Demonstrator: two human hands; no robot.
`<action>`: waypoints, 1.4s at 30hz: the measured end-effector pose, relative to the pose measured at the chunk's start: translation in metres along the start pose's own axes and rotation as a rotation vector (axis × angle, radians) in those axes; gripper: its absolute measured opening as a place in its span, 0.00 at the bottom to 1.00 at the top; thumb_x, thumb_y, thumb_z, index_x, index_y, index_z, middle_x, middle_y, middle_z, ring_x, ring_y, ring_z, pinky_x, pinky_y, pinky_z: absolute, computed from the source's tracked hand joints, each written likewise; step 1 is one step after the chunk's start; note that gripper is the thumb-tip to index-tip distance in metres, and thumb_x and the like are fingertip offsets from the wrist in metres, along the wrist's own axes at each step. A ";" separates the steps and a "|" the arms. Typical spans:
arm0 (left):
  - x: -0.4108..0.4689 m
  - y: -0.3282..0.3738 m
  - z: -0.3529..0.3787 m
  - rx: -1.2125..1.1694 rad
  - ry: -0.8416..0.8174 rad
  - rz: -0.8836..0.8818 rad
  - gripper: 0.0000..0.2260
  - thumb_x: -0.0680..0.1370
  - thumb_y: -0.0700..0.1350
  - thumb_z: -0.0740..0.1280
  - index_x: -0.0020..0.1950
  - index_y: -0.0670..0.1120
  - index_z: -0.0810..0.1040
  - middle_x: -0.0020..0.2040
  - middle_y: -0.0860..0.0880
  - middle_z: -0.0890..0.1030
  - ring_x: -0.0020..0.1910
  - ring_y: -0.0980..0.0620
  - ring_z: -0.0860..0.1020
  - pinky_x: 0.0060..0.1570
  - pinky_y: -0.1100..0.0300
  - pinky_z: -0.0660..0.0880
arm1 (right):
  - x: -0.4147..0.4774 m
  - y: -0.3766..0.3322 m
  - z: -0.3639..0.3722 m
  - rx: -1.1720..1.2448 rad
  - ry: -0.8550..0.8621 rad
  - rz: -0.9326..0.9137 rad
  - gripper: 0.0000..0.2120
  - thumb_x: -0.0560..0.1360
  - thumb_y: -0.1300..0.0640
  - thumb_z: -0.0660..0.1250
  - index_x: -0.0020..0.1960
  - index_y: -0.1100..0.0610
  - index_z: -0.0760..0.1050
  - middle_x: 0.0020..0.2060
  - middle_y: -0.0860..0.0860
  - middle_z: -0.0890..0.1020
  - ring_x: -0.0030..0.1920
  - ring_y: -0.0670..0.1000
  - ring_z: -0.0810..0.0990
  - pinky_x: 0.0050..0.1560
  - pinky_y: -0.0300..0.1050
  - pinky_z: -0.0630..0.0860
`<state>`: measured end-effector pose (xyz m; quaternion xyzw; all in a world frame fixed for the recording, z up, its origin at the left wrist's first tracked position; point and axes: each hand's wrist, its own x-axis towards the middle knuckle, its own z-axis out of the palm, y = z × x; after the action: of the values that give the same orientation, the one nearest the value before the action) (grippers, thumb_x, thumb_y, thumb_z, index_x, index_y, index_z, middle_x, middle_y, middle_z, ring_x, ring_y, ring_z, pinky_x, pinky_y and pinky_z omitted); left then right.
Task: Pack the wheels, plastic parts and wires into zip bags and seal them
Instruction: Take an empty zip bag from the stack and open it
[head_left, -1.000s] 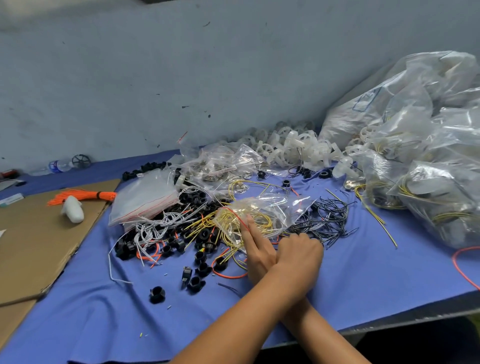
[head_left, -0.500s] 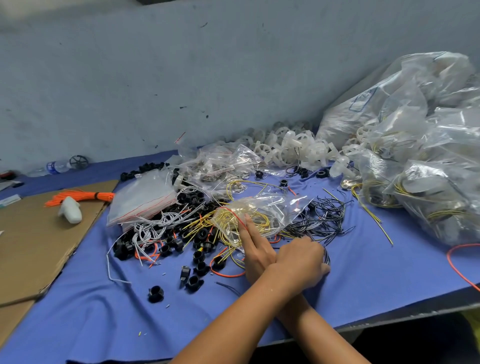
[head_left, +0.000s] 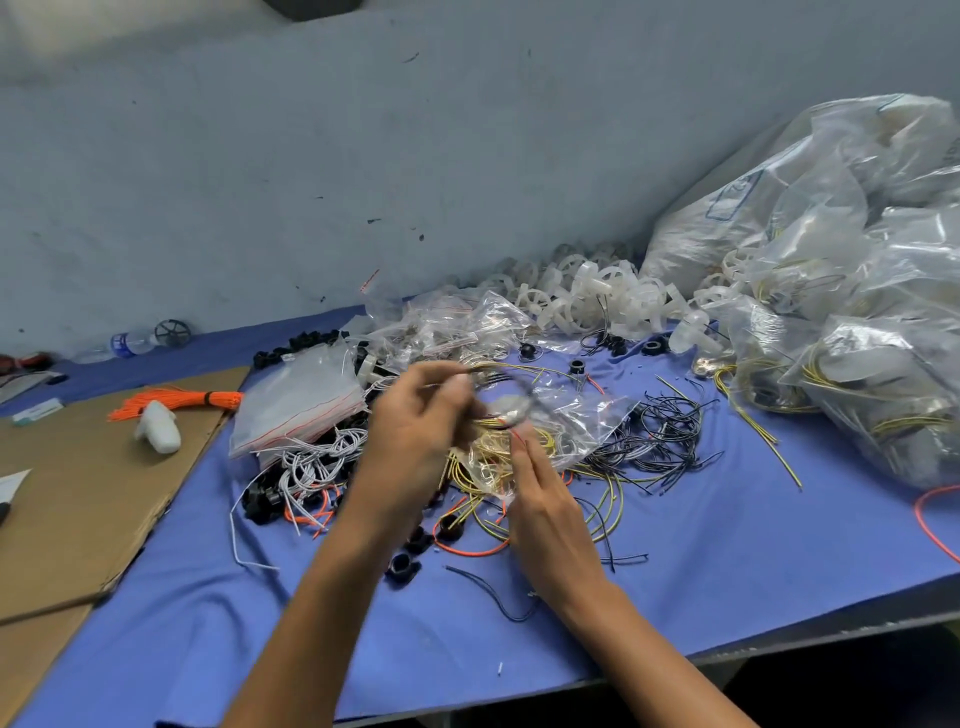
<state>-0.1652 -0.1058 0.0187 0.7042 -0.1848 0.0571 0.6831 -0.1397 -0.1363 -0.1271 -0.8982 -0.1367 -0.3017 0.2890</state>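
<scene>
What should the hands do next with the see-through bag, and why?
Probably slip the thin black wires pinched in the left hand into the clear plastic zip bag. The right hand touches that bag and yellow wires already lie inside, though blur hides its mouth.

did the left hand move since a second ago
Yes. The left hand has swung left, away from the black wire pile, uncrossing from the right hand, and is now nearer the stack of empty zip bags.
</scene>
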 end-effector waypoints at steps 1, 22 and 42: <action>0.001 -0.004 -0.022 0.060 0.058 -0.054 0.03 0.81 0.41 0.65 0.52 0.46 0.78 0.36 0.49 0.83 0.32 0.57 0.78 0.32 0.65 0.76 | -0.023 0.046 -0.050 0.098 -0.128 0.056 0.46 0.66 0.78 0.59 0.80 0.57 0.49 0.79 0.50 0.51 0.77 0.53 0.59 0.62 0.46 0.73; 0.071 -0.086 0.044 -0.378 0.094 -0.465 0.14 0.78 0.26 0.57 0.47 0.41 0.78 0.40 0.45 0.81 0.40 0.50 0.79 0.38 0.59 0.77 | -0.026 0.062 -0.075 -0.015 -0.058 0.125 0.46 0.68 0.74 0.65 0.80 0.56 0.50 0.79 0.49 0.51 0.77 0.50 0.60 0.64 0.43 0.72; 0.045 -0.069 0.006 -0.013 -0.386 -0.497 0.10 0.82 0.36 0.61 0.49 0.48 0.80 0.47 0.49 0.83 0.48 0.52 0.79 0.51 0.56 0.76 | -0.026 0.065 -0.073 0.017 0.020 0.177 0.40 0.69 0.72 0.66 0.78 0.60 0.56 0.78 0.52 0.56 0.74 0.55 0.65 0.59 0.48 0.76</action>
<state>-0.1013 -0.1200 -0.0316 0.7212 -0.1334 -0.2476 0.6330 -0.1659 -0.2340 -0.1241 -0.9011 -0.0564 -0.2829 0.3237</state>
